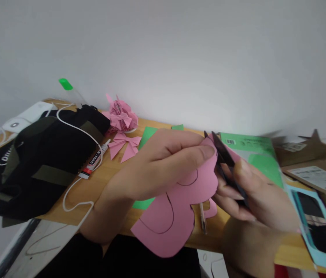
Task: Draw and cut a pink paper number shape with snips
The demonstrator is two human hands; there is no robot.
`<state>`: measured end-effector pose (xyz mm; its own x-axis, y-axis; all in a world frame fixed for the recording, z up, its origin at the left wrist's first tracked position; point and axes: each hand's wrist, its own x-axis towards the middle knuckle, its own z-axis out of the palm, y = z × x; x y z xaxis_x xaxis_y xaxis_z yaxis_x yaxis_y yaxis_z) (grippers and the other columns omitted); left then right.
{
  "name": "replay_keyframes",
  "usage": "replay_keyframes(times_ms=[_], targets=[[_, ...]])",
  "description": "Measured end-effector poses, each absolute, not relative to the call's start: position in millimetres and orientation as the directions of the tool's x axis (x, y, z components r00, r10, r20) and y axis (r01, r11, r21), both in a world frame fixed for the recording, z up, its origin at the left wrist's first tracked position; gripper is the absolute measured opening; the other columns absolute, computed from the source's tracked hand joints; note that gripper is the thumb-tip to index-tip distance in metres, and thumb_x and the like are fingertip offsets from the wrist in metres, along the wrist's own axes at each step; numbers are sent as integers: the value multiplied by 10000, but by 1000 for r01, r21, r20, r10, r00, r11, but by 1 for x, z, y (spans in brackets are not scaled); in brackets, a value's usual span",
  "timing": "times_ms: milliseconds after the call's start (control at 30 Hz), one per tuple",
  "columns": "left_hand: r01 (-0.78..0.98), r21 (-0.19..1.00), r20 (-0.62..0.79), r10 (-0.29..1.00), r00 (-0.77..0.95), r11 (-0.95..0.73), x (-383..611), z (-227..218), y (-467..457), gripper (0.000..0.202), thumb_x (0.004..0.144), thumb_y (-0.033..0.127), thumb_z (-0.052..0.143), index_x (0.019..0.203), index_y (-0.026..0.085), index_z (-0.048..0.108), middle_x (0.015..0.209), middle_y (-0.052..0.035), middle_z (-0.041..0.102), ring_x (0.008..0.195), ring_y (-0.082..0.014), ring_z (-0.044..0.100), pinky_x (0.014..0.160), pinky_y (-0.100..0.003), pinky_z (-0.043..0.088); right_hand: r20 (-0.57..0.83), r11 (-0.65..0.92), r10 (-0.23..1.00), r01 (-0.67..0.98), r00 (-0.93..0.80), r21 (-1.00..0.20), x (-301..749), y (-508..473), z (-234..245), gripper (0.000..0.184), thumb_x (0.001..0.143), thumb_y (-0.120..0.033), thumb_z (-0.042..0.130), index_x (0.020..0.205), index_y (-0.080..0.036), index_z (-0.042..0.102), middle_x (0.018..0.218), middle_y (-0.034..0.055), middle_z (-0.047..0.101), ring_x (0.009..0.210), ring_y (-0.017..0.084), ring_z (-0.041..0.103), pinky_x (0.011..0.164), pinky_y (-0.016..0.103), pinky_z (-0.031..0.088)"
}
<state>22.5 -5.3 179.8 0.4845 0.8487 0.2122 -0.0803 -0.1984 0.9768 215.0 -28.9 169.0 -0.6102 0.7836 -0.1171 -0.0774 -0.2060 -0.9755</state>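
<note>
In the middle of the head view, my left hand (pixel 165 162) pinches the upper part of a pink paper sheet (pixel 180 220). Dark curved lines are drawn on the sheet, and its right side has a scalloped, cut edge. My right hand (pixel 255 193) is closed round dark scissors (pixel 223 150), whose blades sit against the paper's top right edge, just beside my left fingertips. A strip of pink paper stands on the far side of the blades. The scissors' handles are partly hidden by my right fingers.
Folded pink paper pieces (pixel 124 144), a glue tube (pixel 93 160) and a black bag (pixel 47 154) lie left on the wooden table (pixel 290 247). A pen (pixel 202 220) is under the paper. Right are a green package (pixel 255 146), a phone (pixel 316 222) and cardboard (pixel 319 166). A white cable (pixel 76 208) trails nearby.
</note>
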Motion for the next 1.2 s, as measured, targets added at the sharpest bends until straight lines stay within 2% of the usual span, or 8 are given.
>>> replay_keyframes(times_ms=[300,700,967,1200], targets=[[-129,973,230,847,479,-191,24,181,-4,373,918,173,517,566,171,393,502,61,323,431,-43,276,368,-182,223,-119,-211,779,-79,-615,-974,214,-27,168,620,963,-665,468,569,-218,299,440,-104,222,298,8,114,301,182,98],[-159,978,200,837,510,-137,23,180,-6,385,924,209,537,566,170,402,504,61,337,427,-43,285,377,-191,233,-168,-255,781,-60,-601,-965,215,-30,172,613,952,-661,493,578,-205,325,439,-97,239,311,8,128,315,167,99],[-214,974,171,868,466,-77,28,180,-12,386,919,201,538,569,174,377,514,65,297,431,-42,219,368,-201,202,-199,-294,755,-51,-625,-955,216,-28,172,621,916,-697,523,587,-208,327,468,-109,198,303,4,128,300,155,90],[-214,976,154,845,512,-48,24,181,-8,379,927,194,535,570,169,410,516,59,341,427,-38,260,347,-180,200,-154,-244,744,-49,-651,-969,215,-27,171,636,925,-726,470,580,-219,303,459,-117,186,287,1,116,286,155,98]])
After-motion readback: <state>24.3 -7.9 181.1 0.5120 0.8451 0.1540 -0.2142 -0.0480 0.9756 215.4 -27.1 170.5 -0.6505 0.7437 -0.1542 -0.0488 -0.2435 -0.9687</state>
